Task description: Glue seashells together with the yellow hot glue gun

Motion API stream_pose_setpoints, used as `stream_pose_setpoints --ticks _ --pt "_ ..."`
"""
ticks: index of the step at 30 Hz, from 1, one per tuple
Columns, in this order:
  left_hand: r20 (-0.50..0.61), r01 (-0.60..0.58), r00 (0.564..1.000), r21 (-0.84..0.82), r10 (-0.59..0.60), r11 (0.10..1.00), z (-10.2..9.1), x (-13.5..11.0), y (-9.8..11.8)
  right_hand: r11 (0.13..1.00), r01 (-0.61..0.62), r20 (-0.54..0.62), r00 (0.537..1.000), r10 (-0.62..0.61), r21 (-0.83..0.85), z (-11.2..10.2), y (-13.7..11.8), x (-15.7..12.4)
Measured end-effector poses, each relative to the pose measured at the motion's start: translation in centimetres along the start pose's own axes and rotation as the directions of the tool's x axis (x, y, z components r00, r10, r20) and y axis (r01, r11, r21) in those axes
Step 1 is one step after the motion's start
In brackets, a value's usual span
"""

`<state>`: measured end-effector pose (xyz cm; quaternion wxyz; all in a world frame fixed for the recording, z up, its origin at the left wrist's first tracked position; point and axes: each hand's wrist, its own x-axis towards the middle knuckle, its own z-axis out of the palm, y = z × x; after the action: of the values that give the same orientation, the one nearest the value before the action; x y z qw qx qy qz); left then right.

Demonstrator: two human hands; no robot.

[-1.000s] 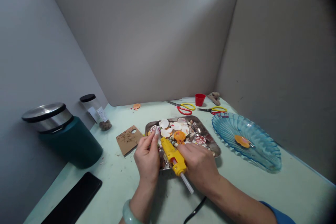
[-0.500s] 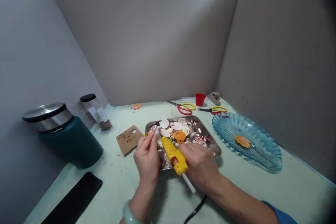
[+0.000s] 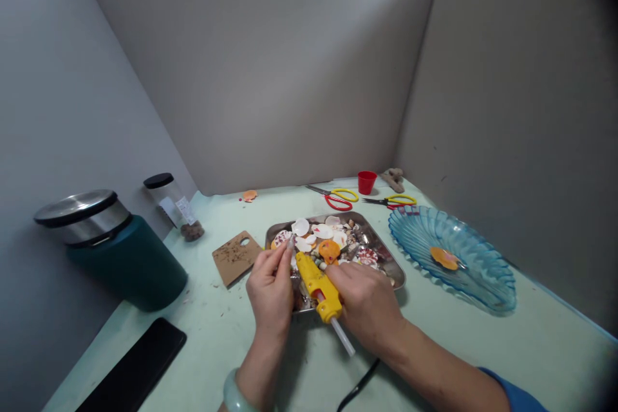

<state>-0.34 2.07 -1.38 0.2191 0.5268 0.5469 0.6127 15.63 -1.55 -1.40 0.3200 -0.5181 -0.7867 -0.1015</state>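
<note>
Wrapped around a yellow hot glue gun [image 3: 316, 283] is my right hand [image 3: 369, 299]; a clear glue stick [image 3: 342, 337] juts from the gun's back end. My left hand [image 3: 271, 283] pinches a small pale shell [image 3: 290, 243] between thumb and fingers, close to the gun's nozzle. Both hands are over the near part of a metal tray [image 3: 396, 264] full of shells. White shells [image 3: 300, 227], an orange shell [image 3: 329, 250] and a red-and-white shell [image 3: 367, 256] lie among smaller ones in it. The nozzle tip is hard to make out.
A brown board [image 3: 235, 257], teal flask [image 3: 128, 264], jar [image 3: 176, 206] and black phone [image 3: 135, 367] are on the left. Scissors [image 3: 338, 196], more scissors [image 3: 393, 201] and a red cup [image 3: 367, 183] stand behind. Right is a blue glass dish [image 3: 492, 270] holding an orange shell [image 3: 444, 258]. A black cord [image 3: 360, 386] trails below.
The small shell between my left fingers has turned and now points more upright. The glue gun has tilted slightly, its back end shifting a little left. The whole view has moved slightly.
</note>
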Motion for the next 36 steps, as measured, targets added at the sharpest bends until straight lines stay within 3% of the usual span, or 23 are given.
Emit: stream_pose_setpoints --ticks 36 --pt "0.011 -0.034 0.999 0.053 0.034 0.998 0.06 -0.11 0.29 0.998 0.002 0.017 1.000 -0.001 -0.064 -0.38 -0.40 0.03"
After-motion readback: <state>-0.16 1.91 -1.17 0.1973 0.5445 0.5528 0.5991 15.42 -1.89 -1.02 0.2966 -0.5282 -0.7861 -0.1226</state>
